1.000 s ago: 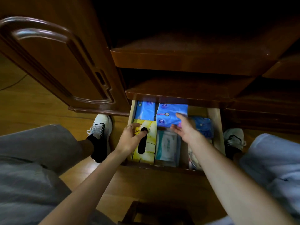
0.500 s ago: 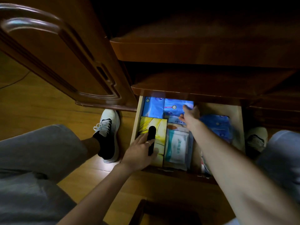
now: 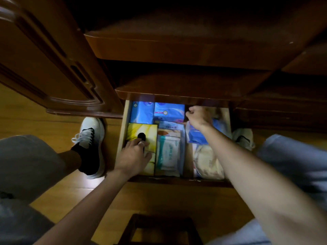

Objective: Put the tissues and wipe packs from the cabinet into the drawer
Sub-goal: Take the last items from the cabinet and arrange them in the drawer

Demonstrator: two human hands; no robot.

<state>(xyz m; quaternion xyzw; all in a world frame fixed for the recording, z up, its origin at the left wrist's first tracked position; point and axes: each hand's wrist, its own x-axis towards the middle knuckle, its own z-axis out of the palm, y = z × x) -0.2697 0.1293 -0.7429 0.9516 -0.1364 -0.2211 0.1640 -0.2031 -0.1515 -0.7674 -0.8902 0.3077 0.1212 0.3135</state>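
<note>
From my remote station I log the following change: the right hand (image 3: 198, 115) has left the far blue tissue pack (image 3: 169, 112), which it was pressing half a second ago, and now sits to the right of it at the far end of the drawer (image 3: 227, 121), under the cabinet shelf edge (image 3: 177, 96). Its fingers are curled, but I cannot tell whether they pinch anything — the area is dark and blurred. Just below it lies a blue wipe pack (image 3: 198, 135) in the right section.

The left hand (image 3: 134, 154) rests with relaxed, spread fingers on the yellow tissue box (image 3: 141, 133) at the near left, much as in both earlier frames; it grips nothing.

Task items lie in the drawer: another blue pack (image 3: 141, 112) at far left, the white wipe pack (image 3: 169, 152) in the middle, pale packs (image 3: 207, 161) at near right.

My judgement: the blue pack is seated, and the work has shifted to arranging the right section — the task looks close to done. The view has also tilted further down onto the drawer.
</note>
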